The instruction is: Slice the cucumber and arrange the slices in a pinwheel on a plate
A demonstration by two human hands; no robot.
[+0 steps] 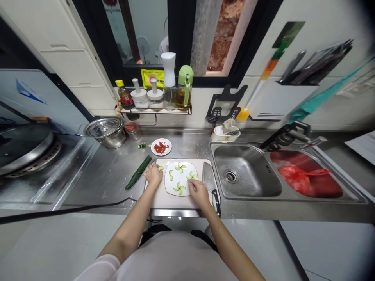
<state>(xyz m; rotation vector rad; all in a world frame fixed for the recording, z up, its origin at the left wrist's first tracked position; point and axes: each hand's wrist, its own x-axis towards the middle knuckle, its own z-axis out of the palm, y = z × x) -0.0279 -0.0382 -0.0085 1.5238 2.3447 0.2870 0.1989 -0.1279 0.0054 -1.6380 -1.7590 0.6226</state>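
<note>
A white square plate [175, 179] lies on a pale cutting board [164, 202], with thin green-edged cucumber slices [179, 189] set out on it in pinwheel clusters. On the board left of the plate rests my left hand [153, 175], fingers bent and somewhat apart beside a few more slices. My right hand [199, 192] is over the plate's right edge, thumb and fingertips pinched at a cucumber slice in the right cluster. Left of the board is a whole dark cucumber [138, 172]. A knife [209, 175] with a black handle lies along the board's right side.
Behind the board stands a small plate [168, 142] of chopped red pieces, near some green scraps [143, 145]. A lidded steel pot [109, 134] is at the back left. To the right, a double sink [249, 197] holds a red plastic bag [297, 179]. Seasoning bottles line a shelf [158, 111].
</note>
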